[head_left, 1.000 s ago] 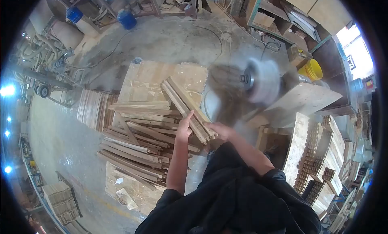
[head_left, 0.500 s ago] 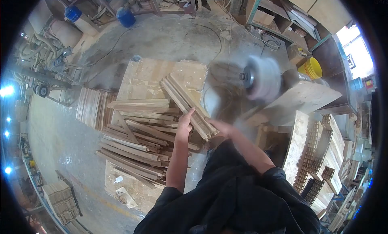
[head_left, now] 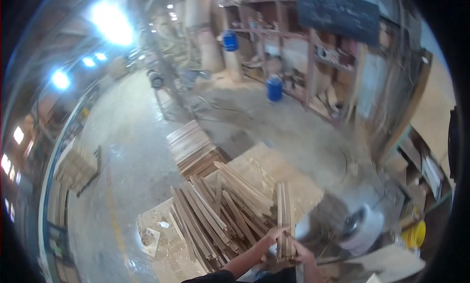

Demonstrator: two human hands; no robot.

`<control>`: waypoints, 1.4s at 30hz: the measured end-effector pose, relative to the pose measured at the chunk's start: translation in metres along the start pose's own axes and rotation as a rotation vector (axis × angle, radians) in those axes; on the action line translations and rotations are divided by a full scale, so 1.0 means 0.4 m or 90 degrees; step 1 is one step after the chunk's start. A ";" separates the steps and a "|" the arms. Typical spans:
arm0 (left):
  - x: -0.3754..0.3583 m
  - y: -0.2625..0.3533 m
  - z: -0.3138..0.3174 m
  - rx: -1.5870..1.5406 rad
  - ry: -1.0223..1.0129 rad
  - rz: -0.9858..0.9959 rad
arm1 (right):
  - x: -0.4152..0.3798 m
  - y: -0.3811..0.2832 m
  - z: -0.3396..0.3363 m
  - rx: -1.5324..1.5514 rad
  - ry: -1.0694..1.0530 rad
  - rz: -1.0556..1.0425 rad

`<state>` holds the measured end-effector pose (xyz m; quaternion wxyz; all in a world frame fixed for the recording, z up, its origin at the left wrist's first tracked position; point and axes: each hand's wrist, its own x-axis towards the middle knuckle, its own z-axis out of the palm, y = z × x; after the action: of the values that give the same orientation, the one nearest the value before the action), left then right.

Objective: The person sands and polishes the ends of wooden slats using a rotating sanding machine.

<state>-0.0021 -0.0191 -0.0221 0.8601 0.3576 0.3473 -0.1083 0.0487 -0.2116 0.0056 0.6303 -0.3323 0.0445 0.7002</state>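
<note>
my left hand (head_left: 277, 235) is clamped on the bundle (head_left: 283, 207) of wood, on the side nearer the pile (head_left: 220, 217), with the thumb and fingers around its lower part. my right hand (head_left: 302, 252) is clamped on the same bundle, on the side away from the pile, close to its near end; some of its fingers are hidden from me, so i cannot tell how each one sits. the bundle is just to the right of the pile, its long pieces side by side and its far end pointing away from me. my left forearm (head_left: 247, 260) slants up past the near end of the pile. the pile lies on a board (head_left: 298, 182), its lengths fanned and crossing one another. just beyond the pile is a neat stack (head_left: 193, 146). to the left of the pile, on the same board, are a small white thing (head_left: 163, 225) and a card (head_left: 150, 241). right of the pile, past the bundle, is a drum (head_left: 364, 234), blurred, with a yellow bucket (head_left: 416, 234) further right. well beyond the pile, a blue jug (head_left: 274, 89) stands by the shelves (head_left: 293, 38).
</note>
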 end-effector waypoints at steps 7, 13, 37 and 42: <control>0.029 -0.039 -0.045 0.243 0.007 0.261 | 0.010 0.035 0.030 0.009 0.076 -0.047; -0.037 0.017 -0.015 0.009 0.024 0.024 | -0.047 0.049 0.125 -0.007 0.005 0.010; -0.156 -0.034 0.318 0.167 -0.055 0.138 | -0.259 0.032 0.038 -0.014 0.115 -0.165; -0.084 -0.131 0.573 0.345 -0.128 0.049 | -0.532 0.040 0.106 0.092 0.326 -0.277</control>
<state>0.0695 -0.2175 0.0877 0.7666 0.5749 0.2049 -0.1996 0.0134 -0.3760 0.1435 0.7551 -0.4532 0.1790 0.4386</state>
